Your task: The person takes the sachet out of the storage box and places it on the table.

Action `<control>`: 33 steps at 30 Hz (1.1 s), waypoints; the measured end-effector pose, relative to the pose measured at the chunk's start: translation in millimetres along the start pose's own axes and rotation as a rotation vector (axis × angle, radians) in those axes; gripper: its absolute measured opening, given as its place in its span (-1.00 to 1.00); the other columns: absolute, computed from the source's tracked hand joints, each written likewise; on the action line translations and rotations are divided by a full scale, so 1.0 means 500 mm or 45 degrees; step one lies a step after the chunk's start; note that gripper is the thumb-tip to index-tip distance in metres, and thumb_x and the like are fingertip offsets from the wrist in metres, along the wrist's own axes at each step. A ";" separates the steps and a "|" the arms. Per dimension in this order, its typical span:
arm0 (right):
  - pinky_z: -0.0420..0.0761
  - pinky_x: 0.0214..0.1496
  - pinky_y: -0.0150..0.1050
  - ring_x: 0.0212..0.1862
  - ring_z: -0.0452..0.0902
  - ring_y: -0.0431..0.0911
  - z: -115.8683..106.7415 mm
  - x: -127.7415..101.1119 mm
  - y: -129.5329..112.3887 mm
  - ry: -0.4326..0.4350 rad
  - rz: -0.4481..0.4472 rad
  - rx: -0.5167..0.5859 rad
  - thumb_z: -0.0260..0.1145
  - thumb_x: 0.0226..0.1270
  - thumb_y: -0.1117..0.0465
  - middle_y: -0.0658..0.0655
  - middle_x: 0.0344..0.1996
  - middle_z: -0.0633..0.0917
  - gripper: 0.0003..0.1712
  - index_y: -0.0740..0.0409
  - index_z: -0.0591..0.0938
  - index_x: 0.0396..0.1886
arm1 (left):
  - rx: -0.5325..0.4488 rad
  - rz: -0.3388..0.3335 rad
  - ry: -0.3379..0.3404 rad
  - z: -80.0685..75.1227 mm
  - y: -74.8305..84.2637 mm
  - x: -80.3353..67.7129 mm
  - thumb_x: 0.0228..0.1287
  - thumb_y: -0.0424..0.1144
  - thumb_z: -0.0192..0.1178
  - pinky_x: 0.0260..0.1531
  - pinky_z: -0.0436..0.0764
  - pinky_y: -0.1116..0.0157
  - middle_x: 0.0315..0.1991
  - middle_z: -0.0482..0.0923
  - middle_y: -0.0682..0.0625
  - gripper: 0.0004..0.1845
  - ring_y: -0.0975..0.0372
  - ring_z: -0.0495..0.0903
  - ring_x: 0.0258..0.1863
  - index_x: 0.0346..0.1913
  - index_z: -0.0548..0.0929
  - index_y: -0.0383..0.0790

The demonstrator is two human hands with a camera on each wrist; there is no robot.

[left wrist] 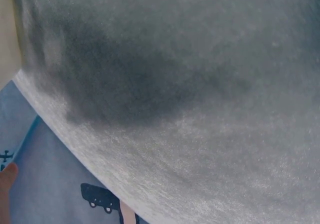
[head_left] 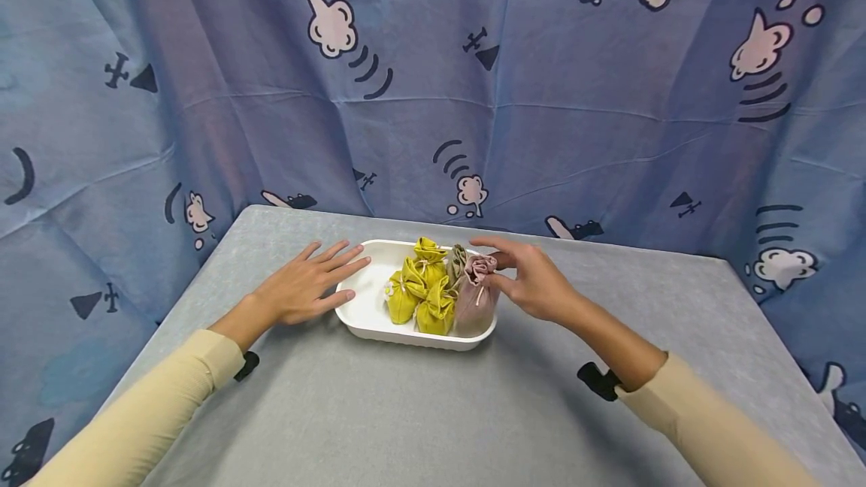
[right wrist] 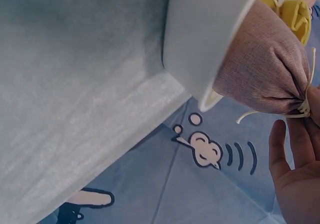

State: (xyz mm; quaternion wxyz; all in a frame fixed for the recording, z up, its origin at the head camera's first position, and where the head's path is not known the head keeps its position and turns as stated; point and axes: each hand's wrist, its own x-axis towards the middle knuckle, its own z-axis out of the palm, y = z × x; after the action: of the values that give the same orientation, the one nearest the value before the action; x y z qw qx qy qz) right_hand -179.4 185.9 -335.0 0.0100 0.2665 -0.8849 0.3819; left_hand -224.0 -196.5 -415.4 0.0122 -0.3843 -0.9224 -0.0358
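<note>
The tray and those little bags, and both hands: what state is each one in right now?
White tray: flat on the grey table, holding the pouches.
Yellow pouches: tied shut, bunched together in the tray.
Pink pouch: tied shut, upright at the tray's right end, top pinched by the right hand.
Left hand: fingers straight, resting on the table against the tray's left rim.
Olive pouch: mostly hidden behind the others.

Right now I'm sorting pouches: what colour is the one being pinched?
Dusty pink pouch, clearest in right wrist view.
</note>
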 end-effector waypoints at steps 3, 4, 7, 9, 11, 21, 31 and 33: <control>0.68 -0.04 0.00 -0.01 0.71 0.11 -0.015 0.001 -0.005 0.029 -0.011 -0.014 0.41 0.16 0.56 0.24 0.06 0.70 -0.31 0.18 0.53 0.31 | -0.001 -0.002 -0.005 0.000 0.000 0.000 0.55 0.22 -0.20 0.44 -0.02 -0.19 0.59 -0.05 0.08 -0.33 0.08 -0.07 0.57 0.60 0.05 0.12; 0.68 -0.04 0.00 -0.01 0.70 0.10 -0.020 0.002 -0.005 0.038 -0.013 -0.017 0.41 0.16 0.55 0.23 0.06 0.69 -0.31 0.17 0.53 0.31 | -0.001 -0.002 -0.005 0.000 0.000 0.000 0.55 0.22 -0.20 0.44 -0.02 -0.19 0.59 -0.05 0.08 -0.32 0.08 -0.07 0.57 0.60 0.05 0.12; 0.66 0.00 0.04 0.00 0.70 0.09 -0.036 0.001 -0.005 0.064 -0.024 -0.041 0.41 0.16 0.55 0.21 0.08 0.69 -0.31 0.17 0.53 0.31 | 0.000 -0.002 -0.004 0.000 0.000 -0.001 0.55 0.22 -0.20 0.44 -0.02 -0.19 0.59 -0.05 0.08 -0.32 0.08 -0.07 0.57 0.60 0.05 0.12; 0.54 0.17 0.10 0.00 0.71 0.11 -0.046 0.000 -0.003 0.081 -0.030 -0.067 0.42 0.15 0.55 0.22 0.07 0.70 -0.31 0.16 0.53 0.31 | 0.004 0.002 0.001 0.001 0.000 0.000 0.55 0.22 -0.19 0.43 -0.01 -0.19 0.59 -0.05 0.08 -0.32 0.07 -0.07 0.57 0.60 0.05 0.11; 0.52 0.18 0.14 0.00 0.70 0.14 -0.055 -0.002 0.002 0.096 -0.032 -0.089 0.42 0.14 0.56 0.24 0.07 0.69 -0.30 0.17 0.53 0.31 | 0.005 0.003 0.003 0.001 0.000 0.000 0.55 0.22 -0.19 0.43 0.00 -0.20 0.59 -0.05 0.07 -0.32 0.07 -0.06 0.57 0.60 0.06 0.10; 0.68 -0.10 0.04 -0.05 0.71 0.18 -0.098 -0.028 0.038 0.166 -0.007 -0.151 0.40 0.15 0.58 0.28 0.02 0.69 -0.33 0.21 0.54 0.29 | -0.015 0.002 0.002 0.000 0.000 0.000 0.55 0.21 -0.19 0.44 -0.03 -0.19 0.60 -0.06 0.08 -0.32 0.07 -0.08 0.57 0.60 0.06 0.11; 0.68 -0.21 -0.17 -0.07 0.71 0.21 -0.124 -0.072 0.097 0.191 0.053 -0.208 0.41 0.18 0.54 0.34 0.03 0.67 -0.29 0.21 0.49 0.36 | 0.005 0.006 0.004 0.003 -0.001 0.001 0.54 0.22 -0.19 0.43 -0.01 -0.20 0.60 -0.05 0.06 -0.32 0.06 -0.07 0.57 0.60 0.05 0.11; 0.65 -0.25 -0.29 -0.08 0.71 0.22 -0.128 -0.080 0.107 0.202 0.068 -0.215 0.41 0.18 0.54 0.34 0.02 0.67 -0.27 0.21 0.48 0.37 | 0.005 0.005 0.003 0.003 -0.001 0.001 0.54 0.23 -0.19 0.43 -0.01 -0.20 0.60 -0.05 0.06 -0.32 0.07 -0.08 0.57 0.60 0.05 0.10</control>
State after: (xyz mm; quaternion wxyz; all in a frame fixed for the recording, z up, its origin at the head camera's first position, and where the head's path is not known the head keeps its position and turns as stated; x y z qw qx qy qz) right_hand -182.6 278.5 -334.5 0.0923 0.2098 -0.9171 0.3261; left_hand -224.5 -196.5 -416.8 0.0141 -0.3862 -0.9217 -0.0345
